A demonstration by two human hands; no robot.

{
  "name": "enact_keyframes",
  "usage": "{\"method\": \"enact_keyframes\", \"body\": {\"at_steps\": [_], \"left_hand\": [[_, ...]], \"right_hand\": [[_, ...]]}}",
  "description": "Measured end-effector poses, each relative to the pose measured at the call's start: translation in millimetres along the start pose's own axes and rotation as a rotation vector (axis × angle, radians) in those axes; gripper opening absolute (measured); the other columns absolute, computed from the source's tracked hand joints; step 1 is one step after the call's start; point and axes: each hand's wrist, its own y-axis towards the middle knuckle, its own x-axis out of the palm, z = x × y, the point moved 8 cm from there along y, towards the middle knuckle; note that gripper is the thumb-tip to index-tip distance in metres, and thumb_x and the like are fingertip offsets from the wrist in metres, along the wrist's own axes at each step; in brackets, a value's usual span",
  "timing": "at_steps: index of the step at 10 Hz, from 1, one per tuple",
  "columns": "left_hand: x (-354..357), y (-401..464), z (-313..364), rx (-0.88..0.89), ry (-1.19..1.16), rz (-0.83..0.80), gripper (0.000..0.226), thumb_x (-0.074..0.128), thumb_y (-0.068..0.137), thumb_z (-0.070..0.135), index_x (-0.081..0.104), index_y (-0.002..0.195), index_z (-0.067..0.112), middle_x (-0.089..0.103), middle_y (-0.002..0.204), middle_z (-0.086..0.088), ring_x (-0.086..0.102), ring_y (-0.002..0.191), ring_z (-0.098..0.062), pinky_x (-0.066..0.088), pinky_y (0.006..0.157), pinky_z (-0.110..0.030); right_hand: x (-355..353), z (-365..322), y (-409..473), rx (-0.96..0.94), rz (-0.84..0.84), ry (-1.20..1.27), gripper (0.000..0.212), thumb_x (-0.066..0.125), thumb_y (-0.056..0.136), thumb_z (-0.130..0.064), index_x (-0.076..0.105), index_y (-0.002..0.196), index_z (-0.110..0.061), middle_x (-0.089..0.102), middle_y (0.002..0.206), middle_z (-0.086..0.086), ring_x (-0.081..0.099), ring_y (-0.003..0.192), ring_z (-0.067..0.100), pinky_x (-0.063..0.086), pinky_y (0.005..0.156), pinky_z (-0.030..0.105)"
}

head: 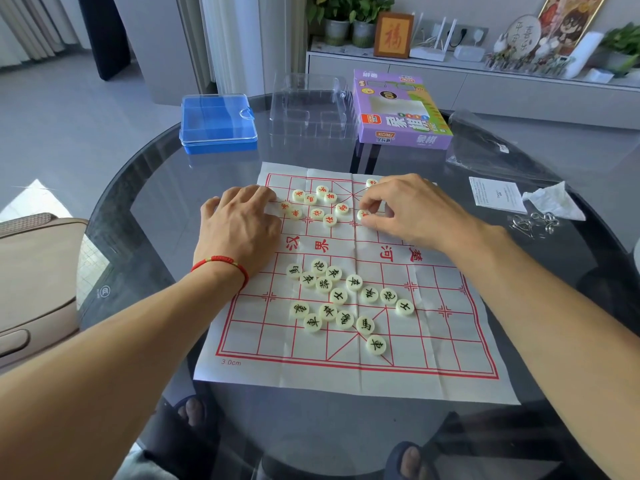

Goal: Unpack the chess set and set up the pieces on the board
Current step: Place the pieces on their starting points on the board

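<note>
Cream round pieces (338, 295), red/black characters, unsorted.

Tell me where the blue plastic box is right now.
In the head view, the blue plastic box sits on the glass table at far left, beyond the board, beside the clear tray.

On the paper board (346, 372), your right hand (412, 211) pinches a red-marked piece (363, 214) at its far half; your left hand (239, 226) rests knuckles-up at the board's far-left edge.
</note>
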Motion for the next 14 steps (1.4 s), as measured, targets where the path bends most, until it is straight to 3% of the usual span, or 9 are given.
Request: {"method": "enact_keyframes", "body": {"at_steps": [2, 4, 6, 8, 9, 11, 12, 13, 14], "left_hand": [[-0.1, -0.2, -0.4, -0.001, -0.003, 0.003, 0.035, 0.043, 0.099, 0.037, 0.053, 0.132, 0.032, 0.05, 0.148, 0.005, 0.04, 0.138, -0.024, 0.02, 0.117, -0.051], [0.0, 0.0, -0.3, 0.002, -0.007, 0.002, 0.034, 0.043, 0.099, 0.037, 0.053, 0.132, 0.032, 0.05, 0.147, 0.004, 0.04, 0.138, -0.025, 0.021, 0.118, -0.052], [0.9, 0.0, -0.3, 0.002, -0.003, 0.001, 0.034, 0.044, 0.099, 0.037, 0.053, 0.132, 0.033, 0.05, 0.147, 0.005, 0.04, 0.138, -0.025, 0.021, 0.118, -0.052], [0.8, 0.3, -0.7, 0.002, -0.002, -0.002, 0.035, 0.043, 0.099, 0.037, 0.053, 0.132, 0.033, 0.049, 0.148, 0.004, 0.04, 0.138, -0.025, 0.021, 0.118, -0.051], [-0.4, 0.5, -0.6, 0.01, 0.001, 0.011, 0.034, 0.042, 0.098, 0.035, 0.054, 0.13, 0.032, 0.051, 0.146, 0.005, 0.042, 0.136, -0.024, 0.023, 0.117, -0.05], [-0.5, 0.2, -0.3, 0.015, -0.007, 0.011, 0.034, 0.042, 0.097, 0.035, 0.054, 0.129, 0.031, 0.052, 0.145, 0.004, 0.042, 0.135, -0.023, 0.023, 0.117, -0.051], [-0.2, 0.2, -0.7, 0.013, 0.0, 0.011, 0.034, 0.043, 0.098, 0.036, 0.053, 0.13, 0.032, 0.051, 0.145, 0.005, 0.041, 0.136, -0.023, 0.023, 0.117, -0.05], [0.3, 0.9, -1.1, 0.015, 0.009, 0.011, 0.035, 0.042, 0.098, 0.037, 0.053, 0.13, 0.032, 0.051, 0.146, 0.005, 0.042, 0.136, -0.023, 0.023, 0.117, -0.05], [1.4, 1.6, -1.9, 0.014, 0.02, 0.008, 0.036, 0.041, 0.098, 0.037, 0.052, 0.131, 0.032, 0.051, 0.146, 0.006, 0.041, 0.136, -0.022, 0.023, 0.118, -0.05]], "right_hand": [[10.3, -15.0, 1.1, -0.052, -0.015, -0.03, 0.023, 0.065, 0.096, -0.04, 0.072, 0.113, -0.027, 0.066, 0.106, -0.009, 0.053, 0.095, 0.013, 0.038, 0.076, 0.03], [11.0, -16.3, 1.1, -0.056, -0.042, -0.026, 0.024, 0.065, 0.096, -0.038, 0.072, 0.115, -0.025, 0.066, 0.11, -0.008, 0.058, 0.102, 0.016, 0.049, 0.083, 0.036], [5.2, -10.0, 2.7, -0.018, -0.007, -0.015, 0.029, 0.064, 0.096, -0.043, 0.071, 0.118, -0.025, 0.067, 0.103, -0.009, 0.055, 0.086, 0.012, 0.044, 0.075, 0.032], [-0.9, -14.2, 14.1, 0.041, 0.075, -0.022, 0.026, 0.066, 0.097, -0.039, 0.072, 0.117, -0.024, 0.072, 0.104, -0.005, 0.063, 0.094, 0.017, 0.043, 0.077, 0.032], [3.2, -19.8, 26.8, 0.069, 0.019, -0.056, 0.029, 0.067, 0.095, -0.042, 0.073, 0.115, -0.022, 0.072, 0.108, -0.001, 0.065, 0.103, 0.024, 0.052, 0.085, 0.039], [9.1, -20.9, 41.6, 0.126, -0.076, -0.07, 0.016, 0.073, 0.088, -0.037, 0.074, 0.095, -0.023, 0.072, 0.098, 0.0, 0.066, 0.093, 0.025, 0.055, 0.081, 0.041], [-11.2, -5.7, 48.7, 0.2, 0.013, -0.007, 0.015, 0.074, 0.087, -0.036, 0.077, 0.09, -0.022, 0.073, 0.091, 0.001, 0.066, 0.09, 0.024, 0.057, 0.081, 0.042], [-27.0, 16.5, 58.6, 0.288, 0.097, 0.014, 0.019, 0.075, 0.088, -0.037, 0.079, 0.091, -0.018, 0.074, 0.09, 0.003, 0.065, 0.09, 0.026, 0.048, 0.073, 0.035], [-18.6, 24.1, 71.5, 0.303, 0.057, -0.005, 0.018, 0.076, 0.088, -0.035, 0.078, 0.089, -0.018, 0.074, 0.093, 0.005, 0.065, 0.09, 0.028, 0.047, 0.072, 0.036]]}}
